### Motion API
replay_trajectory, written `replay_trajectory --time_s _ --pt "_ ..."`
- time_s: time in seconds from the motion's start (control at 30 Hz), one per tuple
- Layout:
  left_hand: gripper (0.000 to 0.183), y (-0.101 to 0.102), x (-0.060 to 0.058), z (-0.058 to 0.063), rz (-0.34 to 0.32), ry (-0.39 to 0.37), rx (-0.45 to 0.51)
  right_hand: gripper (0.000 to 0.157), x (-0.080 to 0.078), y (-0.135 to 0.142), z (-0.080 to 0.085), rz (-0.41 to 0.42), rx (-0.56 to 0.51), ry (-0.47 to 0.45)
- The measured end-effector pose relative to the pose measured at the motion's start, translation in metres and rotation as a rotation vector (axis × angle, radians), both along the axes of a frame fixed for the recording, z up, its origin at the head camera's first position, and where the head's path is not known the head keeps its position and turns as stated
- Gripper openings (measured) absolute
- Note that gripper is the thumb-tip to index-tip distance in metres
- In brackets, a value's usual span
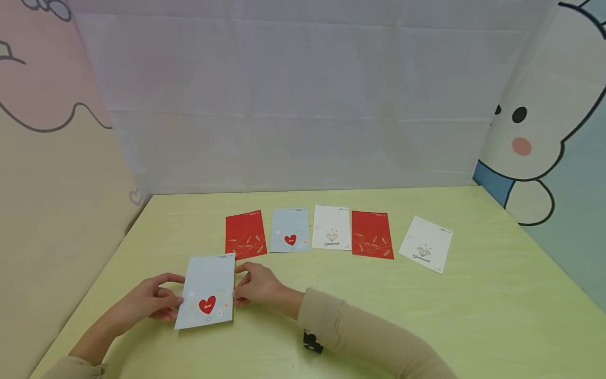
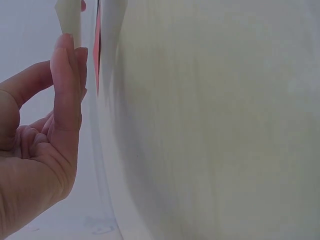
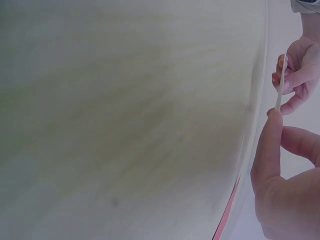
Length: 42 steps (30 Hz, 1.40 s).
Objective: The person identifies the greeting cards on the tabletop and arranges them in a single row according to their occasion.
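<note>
A light blue card (image 1: 204, 287) with a red heart near its bottom is held up over the table, between my two hands. At its left edge my left hand (image 1: 142, 304) holds it with thumb and fingertips. My right hand (image 1: 259, 286) holds the opposite edge, index finger near the upper corner. In the right wrist view the card (image 3: 281, 85) appears edge-on, with a fingertip against its near end. The left wrist view shows part of the card (image 2: 69, 17) just beyond the fingertips. Its top corner overlaps a red card (image 1: 245, 234) lying behind it.
Further along the row lie another light blue heart card (image 1: 290, 229), a white diamond card (image 1: 331, 227) and a second red card (image 1: 372, 234). A tilted white card (image 1: 426, 245) lies apart at right. A white cloth (image 1: 303, 105) hangs behind the pale green table (image 1: 473, 326).
</note>
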<state>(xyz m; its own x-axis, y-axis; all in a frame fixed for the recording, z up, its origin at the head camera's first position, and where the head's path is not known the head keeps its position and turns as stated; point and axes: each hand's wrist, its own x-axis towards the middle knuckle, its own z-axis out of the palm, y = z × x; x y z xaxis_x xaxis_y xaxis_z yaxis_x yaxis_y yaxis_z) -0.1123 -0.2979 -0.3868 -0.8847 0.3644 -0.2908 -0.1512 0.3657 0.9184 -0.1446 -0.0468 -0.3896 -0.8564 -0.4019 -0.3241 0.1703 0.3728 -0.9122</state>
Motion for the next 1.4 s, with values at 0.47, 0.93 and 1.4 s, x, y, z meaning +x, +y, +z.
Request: replay_trajectory --time_s 0.47,0.93,1.4 --pt "0.054 -0.01 0.004 -0.007 -0.016 -0.049 -0.075 0.04 0.011 -0.004 0.0 0.095 -0.011 -0.111" --pt "0.055 -0.01 0.006 -0.003 -0.034 -0.023 -0.121 0.045 0.015 -0.007 0.001 0.115 0.006 -0.148" --pt "0.052 -0.004 0.006 0.0 -0.011 0.058 -0.32 0.048 0.02 -0.01 0.002 0.099 -0.004 -0.144"
